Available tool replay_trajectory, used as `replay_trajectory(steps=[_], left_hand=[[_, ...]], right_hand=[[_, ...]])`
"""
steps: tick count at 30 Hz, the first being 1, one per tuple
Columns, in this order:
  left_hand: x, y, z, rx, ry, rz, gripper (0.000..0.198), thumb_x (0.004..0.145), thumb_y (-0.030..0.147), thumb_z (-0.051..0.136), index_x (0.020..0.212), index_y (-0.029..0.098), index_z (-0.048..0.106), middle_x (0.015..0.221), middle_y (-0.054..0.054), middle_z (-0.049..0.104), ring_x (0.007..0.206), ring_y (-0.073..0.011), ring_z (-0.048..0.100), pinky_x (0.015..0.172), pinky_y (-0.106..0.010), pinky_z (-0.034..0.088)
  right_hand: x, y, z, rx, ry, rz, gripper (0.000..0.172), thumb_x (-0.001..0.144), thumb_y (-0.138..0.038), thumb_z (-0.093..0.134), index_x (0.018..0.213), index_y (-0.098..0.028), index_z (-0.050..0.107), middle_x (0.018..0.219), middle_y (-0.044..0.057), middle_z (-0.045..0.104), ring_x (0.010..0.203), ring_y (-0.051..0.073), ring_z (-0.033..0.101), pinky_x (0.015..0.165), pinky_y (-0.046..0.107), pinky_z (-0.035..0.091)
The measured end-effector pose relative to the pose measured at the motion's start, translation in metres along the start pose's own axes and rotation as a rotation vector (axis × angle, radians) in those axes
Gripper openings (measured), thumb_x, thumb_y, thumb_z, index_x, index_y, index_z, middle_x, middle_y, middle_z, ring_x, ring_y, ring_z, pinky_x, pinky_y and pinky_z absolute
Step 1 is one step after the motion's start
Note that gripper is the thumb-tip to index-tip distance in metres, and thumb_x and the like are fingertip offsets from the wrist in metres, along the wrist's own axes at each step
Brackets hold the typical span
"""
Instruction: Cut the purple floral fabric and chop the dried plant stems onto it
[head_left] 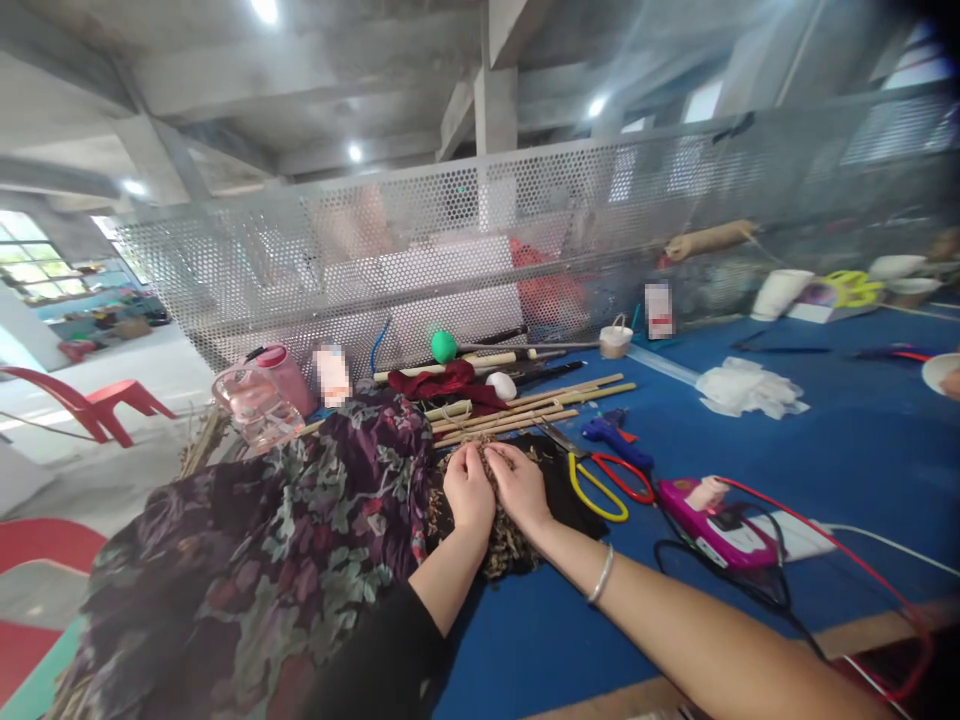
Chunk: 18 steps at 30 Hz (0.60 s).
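Scissors [576,457] with yellow and red handles are my landmark on the blue tabletop [495,650]. Left of them, I see a shaggy clump [510,548], mottled tan and dark brown, resting by black cloth [564,492]. Its visible long axis runs roughly toward and away from the wearer, ragged end nearest. My left hand [469,492] and right hand [517,490] meet over it, fingers curled inward; their tips are hidden, so I cannot tell their grip.

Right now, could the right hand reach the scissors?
Probably yes: the red-and-yellow-handled scissors lie close by in the open, though the right hand is busy with brown shredded material.
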<state>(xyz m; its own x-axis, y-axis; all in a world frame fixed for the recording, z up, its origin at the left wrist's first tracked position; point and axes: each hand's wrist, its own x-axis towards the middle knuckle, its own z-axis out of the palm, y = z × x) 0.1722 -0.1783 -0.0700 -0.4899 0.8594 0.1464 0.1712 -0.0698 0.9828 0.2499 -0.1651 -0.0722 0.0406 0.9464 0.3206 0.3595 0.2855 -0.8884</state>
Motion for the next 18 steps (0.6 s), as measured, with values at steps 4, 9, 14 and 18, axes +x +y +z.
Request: replay_trajectory(steps=[4,9,14,18], left_hand=[[-0.002,0.012,0.007,0.017,0.011,0.016,0.032,0.087,0.033,0.039,0.098,0.015,0.064,0.102,-0.009,0.069,0.095,-0.0183,0.062,0.088,-0.028,0.046],[-0.002,0.031,0.012,0.186,-0.003,0.006,0.028,0.086,0.026,0.04,0.095,0.016,0.065,0.1,-0.01,0.068,0.095,-0.0196,0.061,0.089,-0.03,0.045],[0.009,0.037,0.019,0.301,-0.058,0.102,0.032,0.088,0.027,0.037,0.099,0.016,0.064,0.104,-0.011,0.067,0.098,-0.0216,0.06,0.09,-0.032,0.042],[0.024,0.035,0.024,0.376,-0.125,0.039,0.031,0.086,0.023,0.038,0.095,0.012,0.066,0.103,-0.016,0.067,0.1,-0.0276,0.06,0.09,-0.038,0.041]], right_hand=[[0.004,-0.006,-0.005,0.059,0.032,0.004,0.027,0.083,-0.035,0.046,0.091,-0.018,0.065,0.102,0.008,0.067,0.096,0.02,0.06,0.09,0.03,0.046],[0.009,-0.011,-0.011,0.072,0.02,0.091,0.03,0.082,-0.037,0.045,0.091,-0.018,0.066,0.101,0.009,0.069,0.092,0.023,0.062,0.086,0.035,0.047],[0.022,-0.005,-0.016,0.024,-0.003,0.085,0.033,0.083,-0.037,0.041,0.099,-0.02,0.065,0.105,0.008,0.068,0.097,0.022,0.061,0.089,0.034,0.045],[0.037,0.005,-0.012,-0.027,-0.066,0.131,0.033,0.082,-0.032,0.039,0.09,-0.019,0.068,0.093,0.007,0.071,0.086,0.021,0.064,0.078,0.031,0.05]])
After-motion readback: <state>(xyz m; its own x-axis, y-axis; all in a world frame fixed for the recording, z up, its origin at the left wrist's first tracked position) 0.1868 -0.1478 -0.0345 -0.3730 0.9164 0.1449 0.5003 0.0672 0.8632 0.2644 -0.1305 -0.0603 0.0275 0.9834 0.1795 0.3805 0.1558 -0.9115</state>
